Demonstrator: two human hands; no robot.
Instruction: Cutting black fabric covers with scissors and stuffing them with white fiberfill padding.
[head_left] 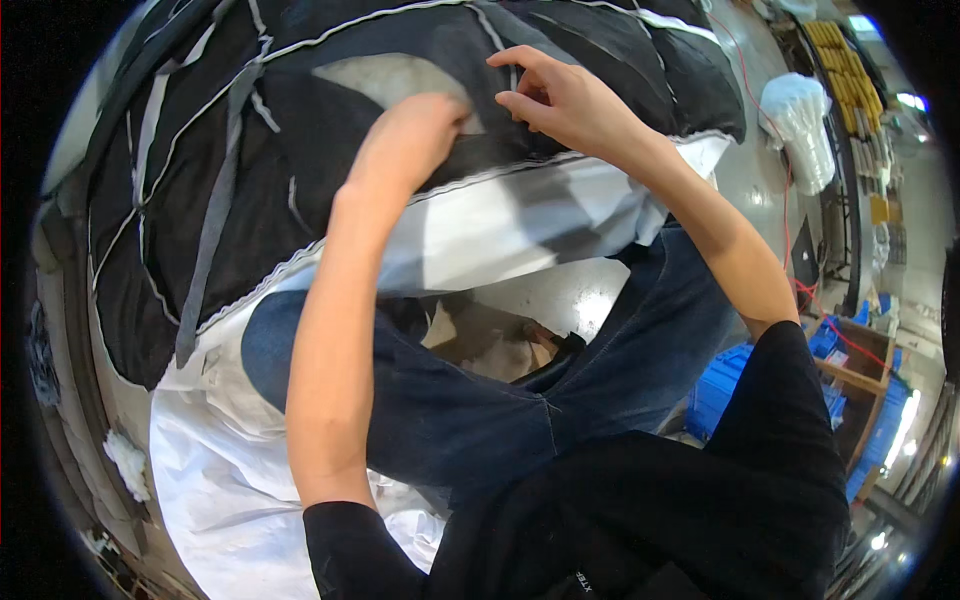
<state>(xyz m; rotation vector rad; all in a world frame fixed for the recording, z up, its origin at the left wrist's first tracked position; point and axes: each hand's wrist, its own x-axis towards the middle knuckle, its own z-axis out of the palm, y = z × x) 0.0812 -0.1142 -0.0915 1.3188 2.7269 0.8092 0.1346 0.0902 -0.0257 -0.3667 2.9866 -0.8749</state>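
A large black fabric cover [250,170] with grey webbing straps and white piping lies spread over my lap and knees. My left hand [415,135] is pushed into an opening in it, its fingers hidden under the black cloth beside a pale grey patch [395,80]. My right hand [555,95] rests on the same fabric just to the right, thumb and fingers pinched on a fold of the black cloth. A white lining [480,225] hangs from the cover's lower edge.
White sheeting [230,490] lies under my left side, with a tuft of white filling [128,465] beside it. I wear blue jeans [470,410]. A stack of white bags [800,125], a red cord [785,210] and blue crates [715,385] stand to the right.
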